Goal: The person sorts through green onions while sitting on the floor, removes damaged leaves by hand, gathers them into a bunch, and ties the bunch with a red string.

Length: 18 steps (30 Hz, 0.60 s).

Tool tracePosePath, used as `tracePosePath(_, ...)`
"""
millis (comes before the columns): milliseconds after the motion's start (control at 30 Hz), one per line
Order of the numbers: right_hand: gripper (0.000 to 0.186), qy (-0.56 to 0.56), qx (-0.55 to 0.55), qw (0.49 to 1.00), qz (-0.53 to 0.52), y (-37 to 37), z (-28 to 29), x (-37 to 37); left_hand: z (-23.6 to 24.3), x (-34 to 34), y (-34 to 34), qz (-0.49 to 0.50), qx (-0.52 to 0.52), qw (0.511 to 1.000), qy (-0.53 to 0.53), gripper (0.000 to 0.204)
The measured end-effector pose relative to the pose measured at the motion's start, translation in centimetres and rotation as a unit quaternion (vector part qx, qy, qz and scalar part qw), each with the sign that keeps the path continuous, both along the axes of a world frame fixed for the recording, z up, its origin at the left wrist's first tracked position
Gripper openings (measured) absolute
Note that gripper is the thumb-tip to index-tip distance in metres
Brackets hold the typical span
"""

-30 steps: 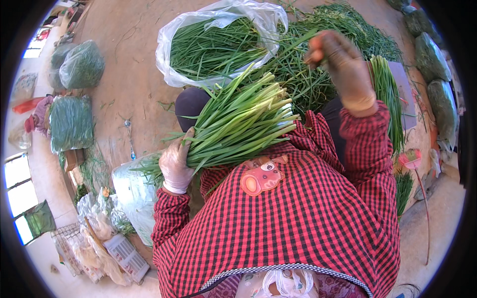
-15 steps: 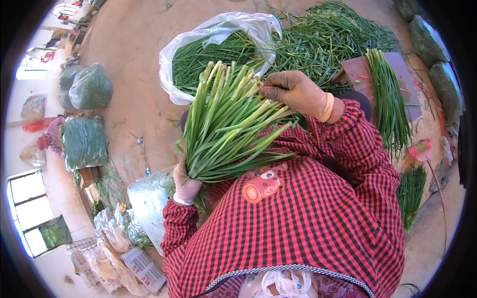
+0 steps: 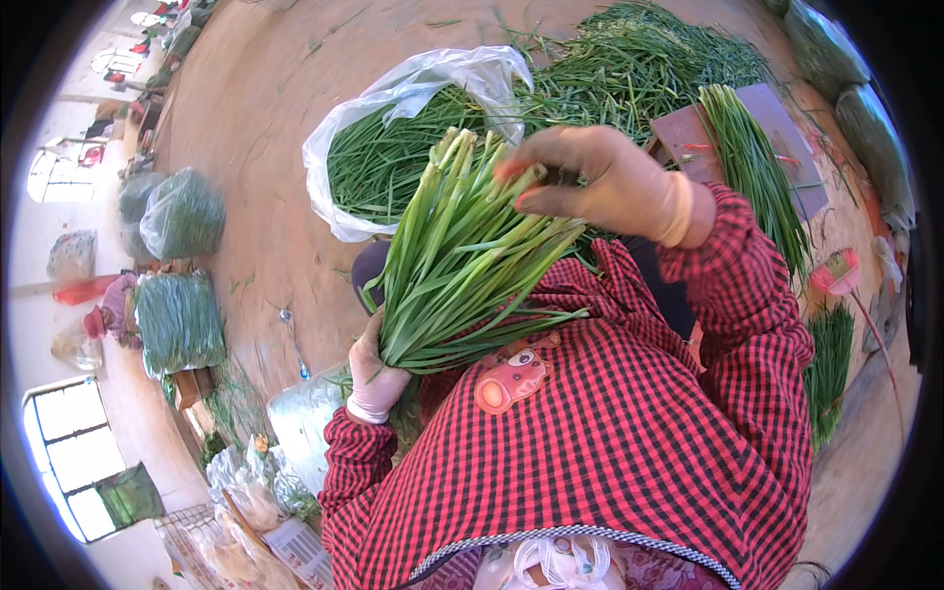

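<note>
My left hand (image 3: 372, 369) in a pale glove grips a fanned bunch of long green leafy stalks (image 3: 462, 256) with pale stem ends at the top, held over my checked red apron (image 3: 590, 442). My right hand (image 3: 590, 177), gloved and darkened at the fingers, is at the stem ends, slightly blurred, its curled thumb and fingertips apart around small dark bits. Behind them lie a clear plastic bag (image 3: 320, 167) full of loose leaves and a large leafy pile (image 3: 659, 59). A trimmed bunch (image 3: 747, 167) rests on a purplish board (image 3: 796, 157) to the right.
Wrapped bundles (image 3: 177, 324) and bagged greens (image 3: 182, 221) sit at the left, beside another person (image 3: 116, 310). Filled sacks (image 3: 875, 147) line the right edge. A pink-headed tool (image 3: 836, 270) and another bunch (image 3: 826, 374) are at right; plastic bags (image 3: 236, 482) lie lower left.
My right hand came down from a raised position onto the stem ends, and its pinched fingers have since parted. The bunch has turned more upright. The view has shifted slightly.
</note>
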State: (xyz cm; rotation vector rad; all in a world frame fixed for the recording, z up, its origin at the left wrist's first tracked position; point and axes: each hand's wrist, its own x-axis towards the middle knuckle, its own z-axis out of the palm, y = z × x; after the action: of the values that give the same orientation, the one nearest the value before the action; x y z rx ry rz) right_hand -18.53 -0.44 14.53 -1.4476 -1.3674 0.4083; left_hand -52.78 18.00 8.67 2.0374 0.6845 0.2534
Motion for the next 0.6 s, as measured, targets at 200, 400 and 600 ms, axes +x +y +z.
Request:
tracePosePath(200, 0.013, -0.048, 0.068, 0.984, -0.156, -0.2, 0.2, 4.3, 0.9, 0.3, -0.4, -0.003, -0.088, 0.995, -0.047, 0.063)
tracePosePath(400, 0.041, -0.155, -0.078, 0.895, -0.410, -3.1, -5.7, 14.9, 0.3, -0.8, 0.1, -0.004, -0.120, 0.993, -0.021, 0.067)
tracePosePath(600, 0.033, 0.236, -0.195, 0.949, 0.082, 3.6, -2.7, 2.8, 1.2, 0.0, -0.4, -0.037, -0.087, 0.996, -0.004, 0.065)
